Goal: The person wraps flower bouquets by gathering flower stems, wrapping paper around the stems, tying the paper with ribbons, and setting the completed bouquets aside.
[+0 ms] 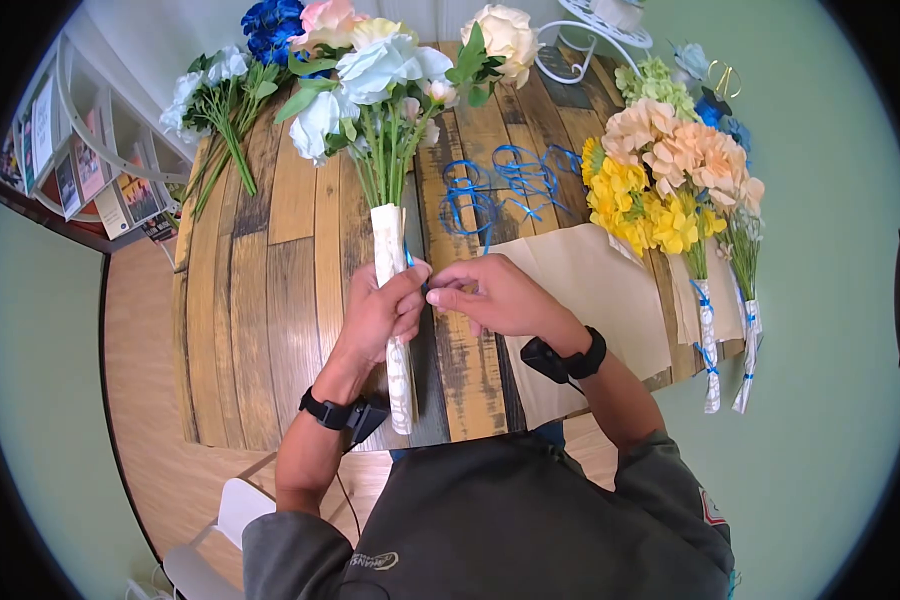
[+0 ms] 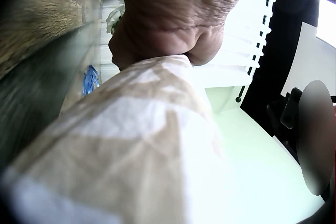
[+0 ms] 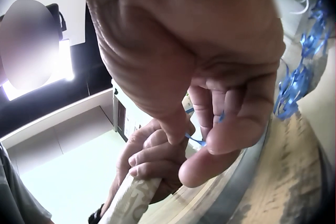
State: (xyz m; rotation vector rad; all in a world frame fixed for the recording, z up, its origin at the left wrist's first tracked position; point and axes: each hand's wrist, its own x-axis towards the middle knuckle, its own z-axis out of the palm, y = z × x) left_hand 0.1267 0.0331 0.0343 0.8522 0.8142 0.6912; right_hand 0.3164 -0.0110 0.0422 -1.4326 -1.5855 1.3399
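My left hand (image 1: 382, 308) grips the patterned paper wrap (image 1: 400, 385) round the stems of a bouquet of pale blue, pink and cream flowers (image 1: 380, 80), held upright over the table. In the left wrist view the wrap (image 2: 136, 145) runs down from the curled hand (image 2: 173, 19). Beside it, my right hand (image 1: 500, 295) has its fingers bent, pinching blue ribbon (image 3: 196, 140) close to the left hand in the right wrist view. A strip of ribbon shows against the wrap above the left thumb.
Loose blue ribbon (image 1: 520, 185) lies curled on the wooden table (image 1: 290, 290). Brown paper (image 1: 600, 310) is spread at the right, with wrapped yellow (image 1: 625, 195) and peach bouquets (image 1: 705, 155) beyond it. Loose flowers (image 1: 225, 100) lie at the back left; a white stand (image 1: 595, 35) is behind.
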